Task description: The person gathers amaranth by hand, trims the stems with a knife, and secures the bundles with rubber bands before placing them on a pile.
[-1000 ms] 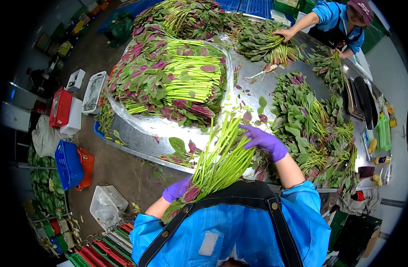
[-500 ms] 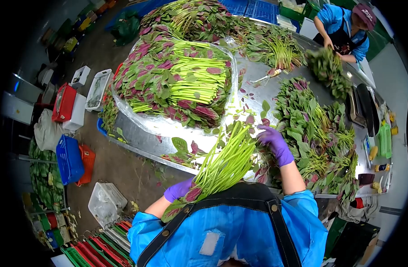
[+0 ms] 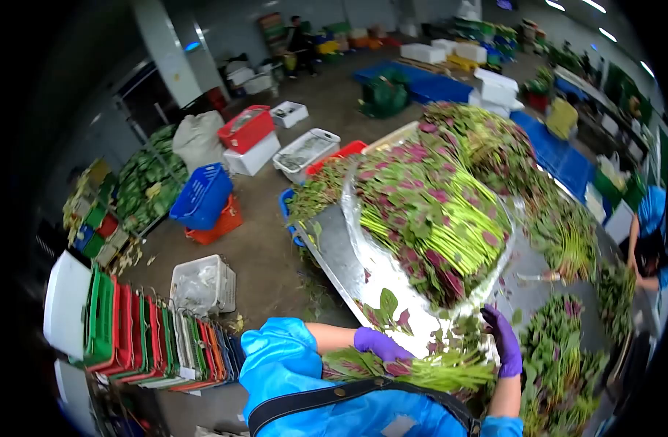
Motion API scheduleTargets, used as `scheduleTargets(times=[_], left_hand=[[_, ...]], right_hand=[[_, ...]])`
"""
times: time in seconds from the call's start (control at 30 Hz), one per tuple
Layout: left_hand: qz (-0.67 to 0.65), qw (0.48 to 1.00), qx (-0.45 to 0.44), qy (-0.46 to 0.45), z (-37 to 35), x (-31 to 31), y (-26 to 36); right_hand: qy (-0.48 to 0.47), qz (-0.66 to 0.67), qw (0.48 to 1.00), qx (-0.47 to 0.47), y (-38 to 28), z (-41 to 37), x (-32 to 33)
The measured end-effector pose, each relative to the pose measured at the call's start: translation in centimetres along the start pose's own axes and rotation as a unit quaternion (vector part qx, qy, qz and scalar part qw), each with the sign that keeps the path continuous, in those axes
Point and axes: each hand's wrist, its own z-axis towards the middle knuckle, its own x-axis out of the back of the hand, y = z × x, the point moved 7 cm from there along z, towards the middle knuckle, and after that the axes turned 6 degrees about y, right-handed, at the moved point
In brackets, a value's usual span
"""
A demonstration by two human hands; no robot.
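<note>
My left hand [image 3: 381, 344], in a purple glove, is closed around the leafy part of a bunch of amaranth [image 3: 443, 370] held close to my apron. The bunch lies sideways, its pale green stems pointing right. At the stem ends my right hand [image 3: 504, 342], gloved too, is raised with its fingers stretched out and nothing in them. Beyond both hands a big pile of amaranth [image 3: 428, 218] with green and purple leaves rests in a clear plastic bag [image 3: 354, 211]. Loose leaves [image 3: 387, 309] lie on the metal table [image 3: 330, 244] before me.
More amaranth [image 3: 560, 349] covers the table's right side, near a knife [image 3: 541, 277]. A co-worker [image 3: 651, 226] in blue handles greens at the far right. On the floor to the left stand a blue basket [image 3: 202, 195], a white basket [image 3: 202, 285] and a row of stacked crates [image 3: 155, 328].
My view has swung left and up, showing more of the room. The bunch has tipped from upright to nearly level, with my left hand now above the leaves. My right hand stays open.
</note>
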Motion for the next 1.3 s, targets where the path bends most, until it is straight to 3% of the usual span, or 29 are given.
scheduleTargets(times=[0.1, 0.13, 0.17, 0.2, 0.23, 0.27, 0.3, 0.33, 0.43, 0.47, 0.5, 0.57, 0.6, 0.63, 0.67, 0.73, 0.77, 0.83, 0.9, 0.93, 0.97, 1.0, 1.03, 1.07, 1.1, 1.13, 1.2, 1.23, 1.3], left_hand=[[0.015, 0.999, -0.025, -0.035, 0.7, 0.0, 0.8], [0.014, 0.996, -0.092, -0.019, 1.5, -0.1, -0.1], [0.014, 0.987, -0.158, -0.005, 2.0, 0.3, 0.0], [-0.015, 0.992, -0.116, -0.047, 2.2, 0.2, 0.4], [-0.011, 0.992, -0.115, -0.052, 2.8, 0.2, 0.0], [-0.038, 0.989, -0.128, -0.066, 3.4, -0.1, -0.6], [-0.064, 0.985, -0.14, -0.079, 3.6, -0.1, -0.9], [-0.019, 0.986, -0.122, -0.113, 3.4, -0.3, -0.5], [0.008, 0.996, -0.027, -0.09, 0.8, 0.5, 2.5], [-0.058, 0.994, -0.081, -0.051, 0.3, 0.6, 3.2], [-0.057, 0.994, -0.082, -0.054, 1.4, 0.2, 1.0], [0.087, 0.935, -0.342, 0.042, 2.5, 0.0, -1.7], [0.086, 0.935, -0.343, 0.041, 1.6, 0.1, 0.7], [-0.05, 0.979, -0.197, 0.0, 0.7, 0.3, 3.5], [-0.182, 0.982, -0.043, -0.04, 0.1, -0.1, 4.1], [-0.163, 0.981, -0.087, -0.055, -0.1, -0.3, 4.2], [-0.144, 0.979, -0.13, -0.068, -0.2, -0.2, 4.4], [-0.151, 0.976, -0.141, -0.074, 0.2, -0.3, 3.6], [-0.161, 0.972, -0.15, -0.08, 0.5, -0.3, 3.1], [-0.119, 0.973, -0.182, -0.08, 0.7, -0.2, 3.3], [-0.077, 0.971, -0.213, -0.079, 0.8, -0.2, 3.7], [-0.077, 0.97, -0.215, -0.082, 0.8, 0.0, 4.5], [-0.057, 0.97, -0.218, -0.095, 0.6, 0.0, 5.9], [-0.036, 0.969, -0.22, -0.109, 0.4, 0.0, 6.9], [-0.036, 0.968, -0.221, -0.112, 0.4, 0.1, 7.4], [-0.037, 0.968, -0.221, -0.109, 0.5, 0.2, 7.7], [-0.038, 0.969, -0.218, -0.11, 0.3, 0.6, 8.5], [-0.028, 0.967, -0.209, -0.14, -0.1, 0.6, 8.8], [-0.017, 0.964, -0.2, -0.174, -0.7, 0.3, 8.5]], right_hand=[[-0.079, -0.101, 0.986, 0.103, -9.5, -1.6, -5.0], [-0.127, -0.148, 0.967, 0.162, -11.3, -2.0, -6.7], [-0.19, -0.167, 0.959, 0.127, -12.1, -2.6, -8.8], [-0.267, -0.178, 0.94, 0.118, -9.7, -2.6, -10.0], [-0.346, -0.233, 0.909, 0.017, -7.3, -3.1, -11.7], [-0.448, -0.19, 0.852, 0.192, -3.0, -3.7, -11.4], [-0.478, -0.224, 0.848, -0.039, -1.1, -3.9, -13.1], [-0.485, -0.196, 0.843, -0.124, 1.5, -4.7, -12.1], [-0.438, -0.149, 0.838, -0.289, 2.0, -7.3, -10.0], [-0.386, -0.129, 0.837, -0.367, 1.6, -8.0, -9.3], [-0.384, -0.128, 0.837, -0.368, 2.3, -8.2, -8.9], [-0.369, -0.077, 0.832, -0.407, 5.5, -9.3, -7.4], [-0.362, -0.052, 0.828, -0.425, 6.8, -9.7, -6.5], [-0.36, -0.052, 0.828, -0.426, 7.6, -10.0, -5.7], [-0.36, -0.133, 0.831, -0.402, 8.5, -9.9, -4.4], [-0.348, -0.289, 0.83, -0.327, 8.4, -9.7, -1.9], [-0.347, -0.288, 0.83, -0.327, 8.7, -10.0, -0.8], [-0.233, -0.241, 0.825, -0.454, 11.0, -11.1, 3.6], [-0.304, -0.368, 0.787, -0.391, 14.2, -9.3, 8.3], [-0.179, -0.542, 0.777, -0.264, 6.8, -8.1, 7.1], [-0.153, -0.692, 0.702, -0.073, 4.7, -6.4, 7.0], [-0.018, -0.665, 0.745, -0.038, 0.3, -5.5, 5.6], [-0.013, -0.559, 0.823, 0.099, -2.9, -5.0, 3.0], [-0.034, -0.396, 0.913, 0.097, -8.2, -5.3, -1.9], [-0.102, -0.286, 0.947, 0.109, -9.9, -5.2, -5.5], [-0.175, -0.201, 0.959, 0.094, -11.2, -5.4, -9.1], [-0.333, -0.166, 0.924, -0.09, -6.5, -5.5, -13.0], [-0.331, -0.163, 0.925, -0.088, -3.5, -5.2, -12.4], [-0.354, -0.15, 0.853, -0.353, 7.1, -7.0, -10.3]])
